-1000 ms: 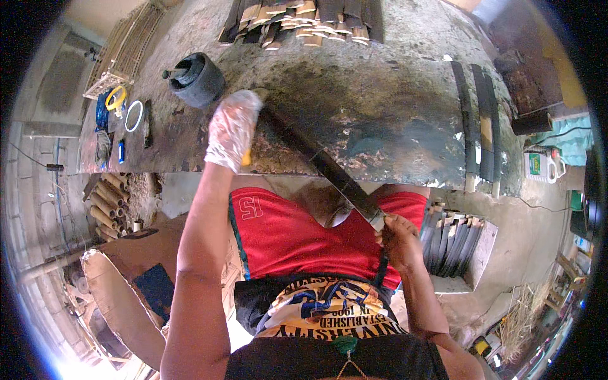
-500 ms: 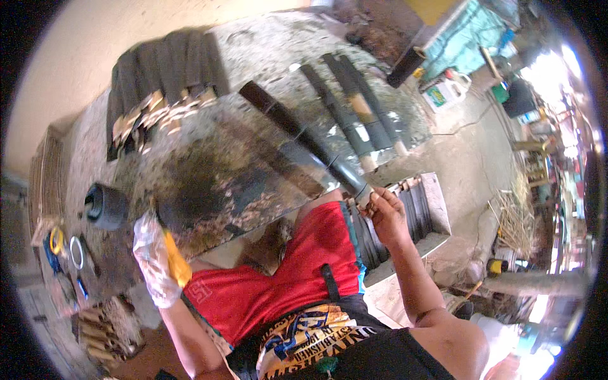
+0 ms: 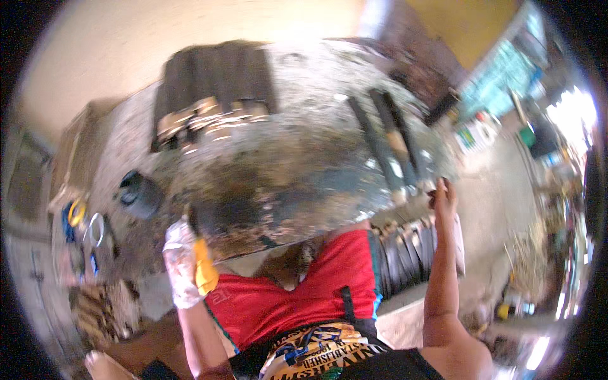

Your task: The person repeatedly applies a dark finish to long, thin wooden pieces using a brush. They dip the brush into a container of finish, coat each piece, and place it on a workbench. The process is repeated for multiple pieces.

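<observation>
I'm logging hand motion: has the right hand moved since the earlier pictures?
Yes, rightward and forward: from the near side of the dark strips at the right end of the table, the right hand has come to their right.

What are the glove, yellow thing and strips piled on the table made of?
The glove looks like thin, see-through plastic: shiny and crinkled. The yellow thing , showing no shine, may be cloth or sponge; blur hides its texture. The piled strips seem bamboo or wood: dull, dark, pale-ended.
</observation>
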{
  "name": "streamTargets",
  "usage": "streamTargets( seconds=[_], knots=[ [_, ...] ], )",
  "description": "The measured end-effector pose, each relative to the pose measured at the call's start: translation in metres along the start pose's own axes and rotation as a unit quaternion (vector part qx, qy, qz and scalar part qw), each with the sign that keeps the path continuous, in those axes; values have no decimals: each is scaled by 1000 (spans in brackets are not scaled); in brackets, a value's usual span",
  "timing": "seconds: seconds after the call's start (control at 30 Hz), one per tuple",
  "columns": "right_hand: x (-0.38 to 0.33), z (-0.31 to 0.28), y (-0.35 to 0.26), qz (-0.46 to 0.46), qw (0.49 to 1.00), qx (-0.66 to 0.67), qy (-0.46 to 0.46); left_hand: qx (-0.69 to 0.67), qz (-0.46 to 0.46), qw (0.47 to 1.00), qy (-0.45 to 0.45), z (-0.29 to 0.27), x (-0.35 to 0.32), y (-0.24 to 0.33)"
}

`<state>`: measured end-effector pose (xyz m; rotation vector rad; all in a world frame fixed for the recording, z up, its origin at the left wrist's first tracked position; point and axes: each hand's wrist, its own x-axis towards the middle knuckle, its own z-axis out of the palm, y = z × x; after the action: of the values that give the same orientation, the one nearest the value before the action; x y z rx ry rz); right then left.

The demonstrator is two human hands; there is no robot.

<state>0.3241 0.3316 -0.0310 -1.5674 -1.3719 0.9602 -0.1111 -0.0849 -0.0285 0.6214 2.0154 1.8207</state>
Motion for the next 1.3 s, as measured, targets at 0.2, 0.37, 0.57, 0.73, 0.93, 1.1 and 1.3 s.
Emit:
streamTargets(
  seconds=[0.2, 0.37, 0.57, 0.73, 0.93, 1.1, 1.3],
  knots=[
    [-12, 182, -78, -298, 929, -10, -221, -236, -113, 963, 62, 9, -21, 19],
    [-65, 354, -166, -138, 876, 30, -461, -367, -157, 916, 44, 3, -46, 28],
    [-93, 458, -206, -142, 910, -72, -383, -395, -187, 897, 66, -19, -66, 18],
    [-86, 456, -182, -21, 899, 112, -423, -402, -82, 912, 3, -22, -68, 6],
    [-102, 264, -100, 73, 806, 330, -486, -403, -180, 894, -70, -16, -51, 2],
    [-183, 116, -43, 131, 842, 216, -477, -569, -216, 789, -86, 7, -56, 2],
    [-240, 55, -11, 260, 799, 134, -525, -135, -80, 977, -142, 19, -42, -3]
  ],
)
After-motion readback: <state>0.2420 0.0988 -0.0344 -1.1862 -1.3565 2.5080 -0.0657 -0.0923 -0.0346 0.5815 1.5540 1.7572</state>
